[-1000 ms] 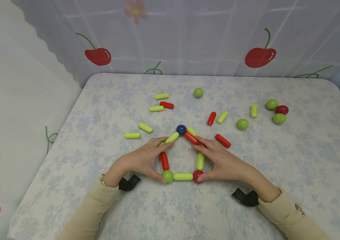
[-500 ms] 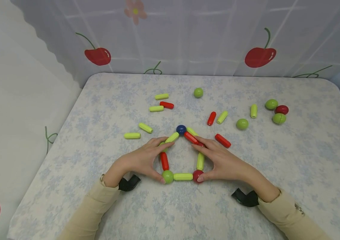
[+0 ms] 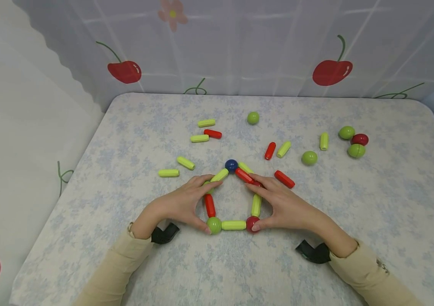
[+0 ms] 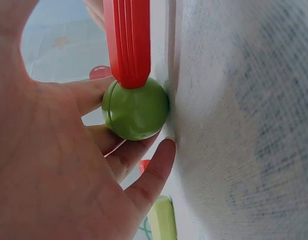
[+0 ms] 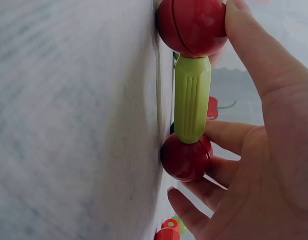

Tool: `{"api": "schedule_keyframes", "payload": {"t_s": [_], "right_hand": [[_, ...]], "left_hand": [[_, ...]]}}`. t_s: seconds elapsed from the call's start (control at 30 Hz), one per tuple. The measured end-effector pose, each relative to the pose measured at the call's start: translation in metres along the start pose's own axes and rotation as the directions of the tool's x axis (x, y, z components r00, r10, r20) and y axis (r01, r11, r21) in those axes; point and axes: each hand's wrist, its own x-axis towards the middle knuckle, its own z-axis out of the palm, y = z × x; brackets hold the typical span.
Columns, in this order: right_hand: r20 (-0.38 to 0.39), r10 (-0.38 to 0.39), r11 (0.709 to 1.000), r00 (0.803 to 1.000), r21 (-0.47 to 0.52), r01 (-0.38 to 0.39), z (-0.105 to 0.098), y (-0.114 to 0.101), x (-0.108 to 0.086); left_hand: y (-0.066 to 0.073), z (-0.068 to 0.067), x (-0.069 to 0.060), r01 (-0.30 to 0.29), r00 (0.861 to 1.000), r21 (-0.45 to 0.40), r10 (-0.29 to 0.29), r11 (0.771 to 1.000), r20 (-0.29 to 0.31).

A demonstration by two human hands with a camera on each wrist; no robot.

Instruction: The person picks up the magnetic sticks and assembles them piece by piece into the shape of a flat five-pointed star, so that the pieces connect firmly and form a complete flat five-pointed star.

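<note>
A house-shaped frame of toy magnetic rods and balls lies flat on the table, with a blue ball (image 3: 231, 165) at its peak. My left hand (image 3: 181, 204) holds its left side, thumb on the lower green ball (image 3: 214, 225). In the left wrist view its fingers surround the upper green ball (image 4: 139, 110), joined to a red rod (image 4: 128, 40). My right hand (image 3: 283, 204) holds the other side, thumb on the lower red ball (image 3: 253, 224). A yellow-green rod (image 5: 192, 97) links that ball to the upper red ball (image 5: 186, 157), cupped by the fingers. A yellow-green rod joins the lower balls.
Another yellow-green rod (image 3: 245, 168) lies beside the frame's upper right red rod. Loose yellow-green and red rods (image 3: 284, 179) are scattered beyond the hands. Loose balls include a green ball (image 3: 309, 158) and a small cluster at the right. A patterned curtain (image 3: 232, 46) hangs behind the table.
</note>
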Motion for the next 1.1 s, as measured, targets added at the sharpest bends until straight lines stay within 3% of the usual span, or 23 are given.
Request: {"api": "schedule_keyframes", "payload": {"t_s": [0.33, 1.1], "right_hand": [[0.004, 0.001, 1.000, 1.000, 0.001, -0.001, 0.0001, 0.0002, 0.0000], [-0.002, 0.000, 1.000, 1.000, 0.023, 0.000, 0.0013, 0.0027, -0.0009]], "left_hand": [[-0.0018, -0.0022, -0.0008, -0.001, 0.999, -0.011, 0.001, 1.000, -0.032], [-0.0045, -0.0018, 0.0001, -0.012, 1.000, -0.005, 0.012, 1.000, -0.023]]}}
